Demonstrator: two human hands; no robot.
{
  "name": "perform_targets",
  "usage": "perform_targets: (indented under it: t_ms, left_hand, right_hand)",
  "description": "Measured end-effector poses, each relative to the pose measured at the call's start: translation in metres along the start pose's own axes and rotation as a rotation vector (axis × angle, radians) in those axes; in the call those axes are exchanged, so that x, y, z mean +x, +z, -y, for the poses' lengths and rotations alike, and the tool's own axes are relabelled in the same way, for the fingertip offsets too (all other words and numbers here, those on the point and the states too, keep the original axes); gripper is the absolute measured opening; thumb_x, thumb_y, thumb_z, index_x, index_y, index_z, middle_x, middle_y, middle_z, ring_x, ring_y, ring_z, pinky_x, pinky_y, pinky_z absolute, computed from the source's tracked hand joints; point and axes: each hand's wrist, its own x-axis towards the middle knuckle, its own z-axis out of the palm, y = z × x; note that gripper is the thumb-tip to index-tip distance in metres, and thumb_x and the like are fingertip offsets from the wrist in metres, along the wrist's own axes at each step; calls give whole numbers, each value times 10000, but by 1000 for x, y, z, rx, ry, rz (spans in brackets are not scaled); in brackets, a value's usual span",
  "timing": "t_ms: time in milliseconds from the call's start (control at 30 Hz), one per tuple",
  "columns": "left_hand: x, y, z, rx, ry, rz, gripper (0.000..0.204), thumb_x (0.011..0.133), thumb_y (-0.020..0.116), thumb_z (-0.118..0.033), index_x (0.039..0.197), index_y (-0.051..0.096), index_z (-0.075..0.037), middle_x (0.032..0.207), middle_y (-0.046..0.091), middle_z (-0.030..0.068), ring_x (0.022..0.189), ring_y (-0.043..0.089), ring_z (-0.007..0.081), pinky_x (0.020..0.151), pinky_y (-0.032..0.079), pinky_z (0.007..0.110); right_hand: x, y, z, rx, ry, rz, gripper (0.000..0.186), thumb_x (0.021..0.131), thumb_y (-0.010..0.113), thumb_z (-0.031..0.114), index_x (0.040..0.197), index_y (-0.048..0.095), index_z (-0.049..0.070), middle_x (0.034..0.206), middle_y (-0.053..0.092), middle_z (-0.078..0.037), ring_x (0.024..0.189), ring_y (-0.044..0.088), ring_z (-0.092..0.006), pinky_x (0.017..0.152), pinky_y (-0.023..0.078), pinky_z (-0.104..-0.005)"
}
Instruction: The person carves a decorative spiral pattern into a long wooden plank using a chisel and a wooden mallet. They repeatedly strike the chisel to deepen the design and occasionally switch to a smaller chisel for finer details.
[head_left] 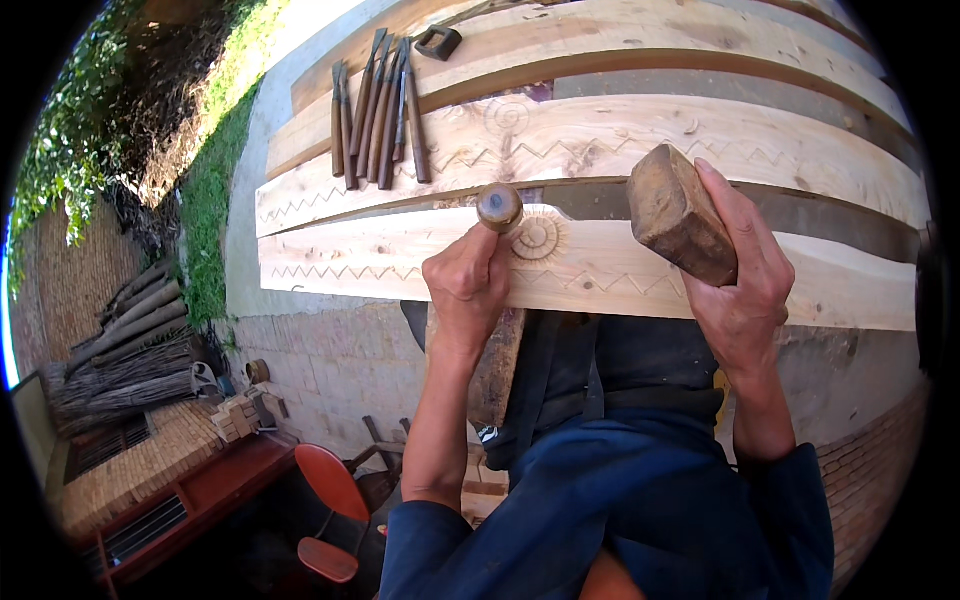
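Note:
My left hand [462, 285] is closed around a carving chisel held nearly upright; the round end of its wooden handle [499, 207] faces up and its blade is hidden. It stands at the left edge of a carved spiral rosette [538, 237] on the nearest pale plank [380, 252]. To the right, my right hand [745, 280] grips a worn, brown wooden block mallet [680, 212], apart from the chisel. A carved zigzag line runs along the near plank. Behind it, a second plank [600, 130] bears another zigzag and a spiral outline [507, 115].
Several wood-handled chisels [375, 125] lie across the planks at the back left, beside a small black square object [438, 42]. Gaps separate the planks. A red chair [330, 482] stands lower left, with stacked logs [140, 310] beyond it.

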Motion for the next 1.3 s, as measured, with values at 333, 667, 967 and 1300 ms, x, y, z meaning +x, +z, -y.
perform_targets:
  t_ms: [333,667,967,1300]
  left_hand:
    - [7,-5,-13,65,101,26,146,915,830,3,1042,772,-40,791,749,126,672,737,326,621,575,399]
    - [11,-5,-14,153,247,58,201,886,768,13,1048,708,-89,808,708,93,697,729,279,609,561,418]
    - [16,0,-14,190,269,73,186,906,819,-36,1063,743,-100,795,748,85,672,732,272,590,552,405]
    - [22,-7,-16,235,314,174,112,949,777,-36,1041,739,-89,868,781,51,698,742,240,618,572,366]
  right_hand:
    - [13,-11,7,28,-72,-65,871,779,945,-70,1565,605,90,1483,720,-145,1318,729,-343,1131,589,-423]
    - [40,-13,28,-230,-280,19,846,687,788,-200,1484,692,65,1317,761,-203,1211,763,-380,1051,619,-449]
    - [28,-5,16,-187,-216,15,945,620,774,-211,1511,685,91,1324,742,-206,1175,757,-401,993,608,-477]
    - [16,-5,8,-45,-124,-162,805,756,869,-138,1509,658,50,1383,762,-188,1256,753,-379,1064,615,-442]
